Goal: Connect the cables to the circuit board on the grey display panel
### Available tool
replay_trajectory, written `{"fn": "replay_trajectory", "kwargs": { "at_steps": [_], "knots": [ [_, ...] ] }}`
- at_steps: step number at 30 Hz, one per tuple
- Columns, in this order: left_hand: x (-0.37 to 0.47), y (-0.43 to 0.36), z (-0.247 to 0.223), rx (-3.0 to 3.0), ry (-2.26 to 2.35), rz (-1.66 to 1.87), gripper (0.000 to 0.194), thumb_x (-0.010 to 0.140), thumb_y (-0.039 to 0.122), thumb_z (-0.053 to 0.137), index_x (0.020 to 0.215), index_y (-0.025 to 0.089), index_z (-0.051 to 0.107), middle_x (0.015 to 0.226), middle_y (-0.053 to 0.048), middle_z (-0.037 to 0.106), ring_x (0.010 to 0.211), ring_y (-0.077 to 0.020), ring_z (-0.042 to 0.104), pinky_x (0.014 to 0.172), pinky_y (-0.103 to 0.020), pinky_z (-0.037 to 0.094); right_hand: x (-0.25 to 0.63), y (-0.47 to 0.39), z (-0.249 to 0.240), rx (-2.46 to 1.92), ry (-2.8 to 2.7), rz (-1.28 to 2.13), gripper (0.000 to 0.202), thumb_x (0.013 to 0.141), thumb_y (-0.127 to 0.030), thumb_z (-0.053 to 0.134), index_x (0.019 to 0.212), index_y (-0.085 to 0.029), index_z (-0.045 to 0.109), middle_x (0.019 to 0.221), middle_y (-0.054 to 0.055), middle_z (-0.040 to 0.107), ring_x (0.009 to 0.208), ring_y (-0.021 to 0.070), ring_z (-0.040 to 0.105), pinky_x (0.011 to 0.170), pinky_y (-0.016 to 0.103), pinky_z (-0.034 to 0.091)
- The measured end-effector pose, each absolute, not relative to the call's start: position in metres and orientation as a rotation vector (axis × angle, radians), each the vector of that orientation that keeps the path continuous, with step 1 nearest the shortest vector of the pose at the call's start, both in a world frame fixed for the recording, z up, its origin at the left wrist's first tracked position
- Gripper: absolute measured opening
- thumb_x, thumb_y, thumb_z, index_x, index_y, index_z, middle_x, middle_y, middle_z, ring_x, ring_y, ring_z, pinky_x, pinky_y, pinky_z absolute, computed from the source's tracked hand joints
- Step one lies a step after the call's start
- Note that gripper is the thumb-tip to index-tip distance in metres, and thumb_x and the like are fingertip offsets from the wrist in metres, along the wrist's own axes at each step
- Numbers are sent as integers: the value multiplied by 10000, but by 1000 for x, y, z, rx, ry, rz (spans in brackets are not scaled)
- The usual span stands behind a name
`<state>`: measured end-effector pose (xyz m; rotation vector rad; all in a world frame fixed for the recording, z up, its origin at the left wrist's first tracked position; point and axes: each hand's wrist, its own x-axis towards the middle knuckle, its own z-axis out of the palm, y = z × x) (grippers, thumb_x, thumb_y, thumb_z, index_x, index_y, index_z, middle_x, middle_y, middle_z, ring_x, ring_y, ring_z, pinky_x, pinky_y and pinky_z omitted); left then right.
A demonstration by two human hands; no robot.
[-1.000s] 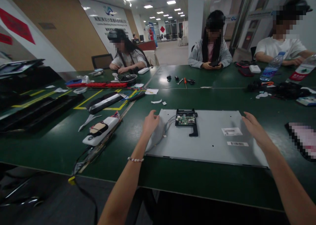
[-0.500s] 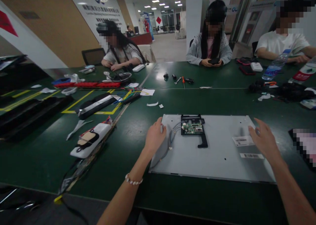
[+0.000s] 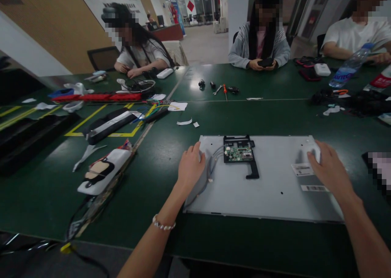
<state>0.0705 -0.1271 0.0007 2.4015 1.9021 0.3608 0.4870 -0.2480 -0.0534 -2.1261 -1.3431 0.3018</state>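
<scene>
A flat grey-white display panel [image 3: 269,196] lies back side up on the green table before me. Near its top edge sits a green circuit board [image 3: 238,152] in a black plastic bracket [image 3: 252,171], with grey cables [image 3: 210,168] running down the left side. My left hand [image 3: 192,164] grips the panel's left edge, thumb on top. At the right edge, my right hand [image 3: 328,164] is closed around the rim, its thumb over the metal close to two white labels [image 3: 314,188]. The fingertips beneath the edges are hidden.
Beyond the panel lie an orange screwdriver [image 3: 225,91], a wrench [image 3: 218,90] and paper scraps [image 3: 184,122]. A white device [image 3: 105,170] with cables stands left. Bottles [image 3: 351,68] and black gear [image 3: 360,101] are at right. Several people sit across the table [image 3: 146,213].
My right hand has closed in on the panel's right edge. My left hand stays at the left edge. The camera view has tipped slightly downward.
</scene>
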Motion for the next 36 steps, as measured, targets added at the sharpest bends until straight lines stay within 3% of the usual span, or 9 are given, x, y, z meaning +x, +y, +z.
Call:
{"fn": "replay_trajectory", "kwargs": {
  "at_steps": [8, 15, 18, 22, 25, 28, 31, 33, 36],
  "knots": [
    [84, -132, -4, 2446, 1911, 314, 411, 948, 242, 386, 1330, 146, 501, 1128, -142, 633, 1041, -274, 595, 954, -390, 440, 494, -250, -52, -2227, -1485, 108, 670, 926, -495, 369, 1487, -129, 344, 1454, 224, 435, 1346, 391, 424, 1048, 559, 400],
    [100, -150, 1, 2509, 1865, 236, 336, 960, 243, 362, 1189, 141, 587, 1050, -149, 628, 978, -281, 619, 878, -380, 469, 515, -249, -64, -2300, -1511, 108, 721, 925, -550, 343, 1506, -123, 336, 1435, 252, 442, 1318, 423, 441, 1017, 603, 395],
    [107, -158, 5, 2514, 1871, 171, 303, 961, 245, 371, 1122, 141, 606, 1036, -148, 625, 965, -274, 629, 858, -365, 475, 511, -251, -68, -2340, -1518, 114, 734, 917, -592, 349, 1517, -168, 331, 1463, 247, 411, 1329, 466, 401, 1004, 668, 360],
    [117, -162, 12, 2459, 1907, 123, 294, 958, 283, 415, 1126, 124, 597, 1067, -164, 625, 994, -286, 633, 881, -380, 479, 502, -254, -75, -2386, -1540, 173, 739, 879, -672, 386, 1495, -265, 382, 1561, 174, 299, 1393, 557, 196, 1004, 779, 220],
    [128, -155, 20, 2511, 1729, 255, 379, 942, 330, 470, 1249, 120, 545, 1230, -185, 585, 1161, -320, 571, 1000, -429, 430, 501, -254, -80, -2351, -1511, 273, 755, 845, -719, 409, 1468, -291, 419, 1605, 125, 226, 1427, 552, 61, 1039, 790, 98],
    [140, -139, 23, 2598, 1216, 379, 617, 906, 397, 538, 1440, 134, 375, 1504, -174, 376, 1397, -301, 361, 1137, -407, 312, 503, -253, -82, -2319, -1479, 322, 801, 816, -760, 418, 1464, -288, 421, 1618, 117, 204, 1434, 542, 14, 1055, 780, 34],
    [150, -119, 18, 2528, 909, 322, 886, 795, 457, 653, 1516, 134, 251, 1596, -163, 213, 1484, -292, 180, 1180, -389, 252, 504, -251, -82, -2336, -1485, 336, 828, 814, -781, 390, 1471, -277, 419, 1619, 129, 197, 1431, 549, 2, 1056, 778, 19],
    [154, -108, 9, 2468, 852, 287, 950, 719, 427, 708, 1513, 139, 274, 1584, -160, 250, 1484, -304, 179, 1186, -412, 243, 503, -249, -81, -2345, -1500, 343, 839, 815, -784, 382, 1482, -276, 403, 1619, 134, 194, 1434, 544, 2, 1054, 781, 16],
    [157, -96, -4, 2417, 804, 304, 893, 671, 394, 722, 1465, 180, 376, 1522, -131, 367, 1452, -311, 261, 1186, -459, 240, 498, -247, -79, -2391, -1538, 335, 823, 841, -766, 334, 1502, -277, 366, 1625, 135, 169, 1437, 539, 2, 1054, 782, 35]
  ]
}}
